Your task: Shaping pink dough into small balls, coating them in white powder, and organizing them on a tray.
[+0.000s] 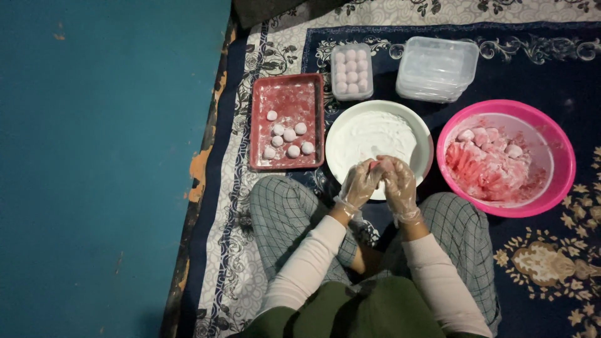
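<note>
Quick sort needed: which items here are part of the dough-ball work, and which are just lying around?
In use:
left hand and right hand, gloved, pressed together around a pink piece
white bowl of flour
pink basin of dough pieces
red tray of floured balls
small box filled with balls

Lying about:
stack of clear boxes
patterned rug
teal floor

Home floor: patterned carpet (538, 250), teal floor (94, 175), food bowls, trays.

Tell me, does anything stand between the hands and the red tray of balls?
Nothing visible does. Both hands, left and right, hold a pink piece over the white bowl; the tray lies just left, only rug between.
</note>
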